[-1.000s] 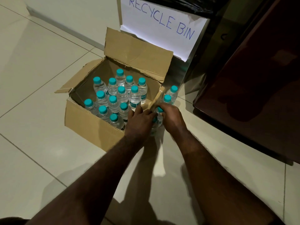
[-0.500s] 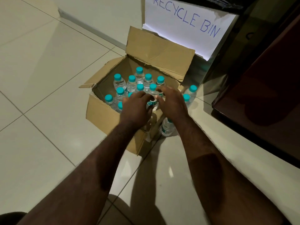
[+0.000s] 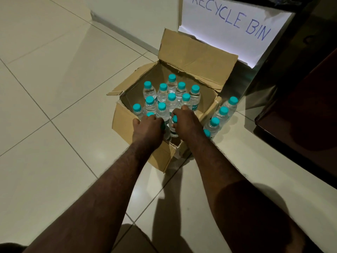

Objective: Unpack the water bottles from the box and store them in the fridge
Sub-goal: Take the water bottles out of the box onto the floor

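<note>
Reaching down into the open cardboard box, you've got both hands among the water bottles. Your left hand is curled over a teal-capped bottle at the near edge of the box, fingers wrapped round its top. Your right hand, just beside it, grips the neck of another bottle, its cap showing between your fingers. Beyond both hands the remaining bottles stand upright in the box. To the right of your right hand, four bottles stand in a row on the tiled floor, just outside the box wall.
</note>
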{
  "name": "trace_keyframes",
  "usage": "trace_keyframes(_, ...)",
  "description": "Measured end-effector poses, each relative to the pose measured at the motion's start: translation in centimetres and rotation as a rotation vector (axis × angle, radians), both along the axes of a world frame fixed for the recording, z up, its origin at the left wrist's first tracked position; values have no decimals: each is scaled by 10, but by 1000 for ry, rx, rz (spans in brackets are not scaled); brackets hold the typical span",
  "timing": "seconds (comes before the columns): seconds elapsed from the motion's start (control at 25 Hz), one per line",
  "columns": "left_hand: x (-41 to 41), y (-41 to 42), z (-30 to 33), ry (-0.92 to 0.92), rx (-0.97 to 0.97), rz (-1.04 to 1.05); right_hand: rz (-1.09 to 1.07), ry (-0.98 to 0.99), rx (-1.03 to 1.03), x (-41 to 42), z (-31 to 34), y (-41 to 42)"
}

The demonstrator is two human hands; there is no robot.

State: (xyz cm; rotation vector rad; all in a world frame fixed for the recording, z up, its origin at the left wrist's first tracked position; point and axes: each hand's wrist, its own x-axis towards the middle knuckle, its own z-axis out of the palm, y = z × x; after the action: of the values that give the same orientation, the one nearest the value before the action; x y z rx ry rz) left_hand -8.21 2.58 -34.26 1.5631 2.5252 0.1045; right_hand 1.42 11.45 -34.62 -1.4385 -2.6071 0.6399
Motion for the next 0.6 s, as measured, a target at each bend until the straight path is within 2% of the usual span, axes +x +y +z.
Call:
trace_keyframes(0.12, 8, 0, -4, 58, 18, 14, 12, 31, -27, 8, 7, 2)
trace_keyframes(0.24, 11, 4, 4, 126, 76, -7, 23, 161, 11, 14, 25, 9)
trace_keyframes(0.44, 11, 24, 51, 158, 246, -24, -40, 309, 0, 18, 78, 39)
trace_keyframes(0.6, 20, 27, 96, 159, 404, -50, -39, 374, 87, 32, 115, 53)
